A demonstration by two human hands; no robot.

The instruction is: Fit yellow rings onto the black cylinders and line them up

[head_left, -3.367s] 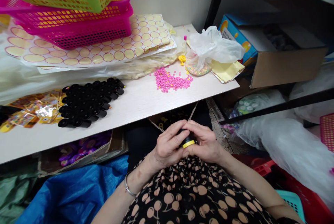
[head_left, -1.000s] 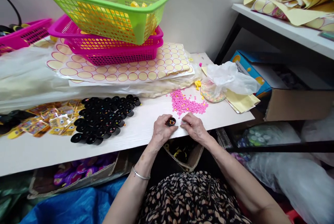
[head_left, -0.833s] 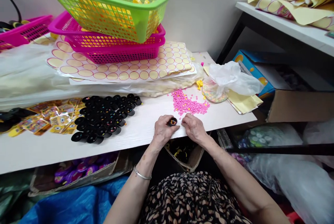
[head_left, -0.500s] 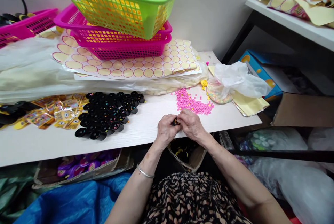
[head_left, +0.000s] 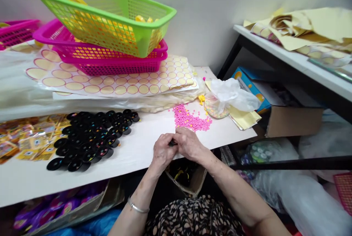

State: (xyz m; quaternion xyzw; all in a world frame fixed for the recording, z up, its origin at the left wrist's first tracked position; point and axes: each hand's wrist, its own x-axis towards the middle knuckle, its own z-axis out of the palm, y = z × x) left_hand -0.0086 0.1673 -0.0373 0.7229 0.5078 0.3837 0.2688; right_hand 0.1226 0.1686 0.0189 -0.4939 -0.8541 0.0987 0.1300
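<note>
My left hand (head_left: pixel 164 150) is closed round a small black round piece (head_left: pixel 172 142), mostly hidden by fingers. My right hand (head_left: pixel 189 145) presses against it from the other side, fingertips together and meeting those of the left. Both hands are just above the table's front edge. Right beyond the fingers lies a spread of tiny pink discs (head_left: pixel 191 118) with a few yellow ones among them. To the left, many black round cup-like pieces (head_left: pixel 90 137) stand close together, small coloured bits showing inside some.
Yellow picture-printed packets (head_left: pixel 35 138) lie at far left. A green basket (head_left: pixel 145 41) of yellow parts rests on a pink basket (head_left: pixel 115 67) over sticker sheets (head_left: pixel 99 89). A plastic bag (head_left: pixel 233 94) lies right; below the table is an open carton (head_left: pixel 202 182).
The view has shifted, so the table scene sits further left and lower. My fingers now cover more of the black piece, and both hands stay together.
</note>
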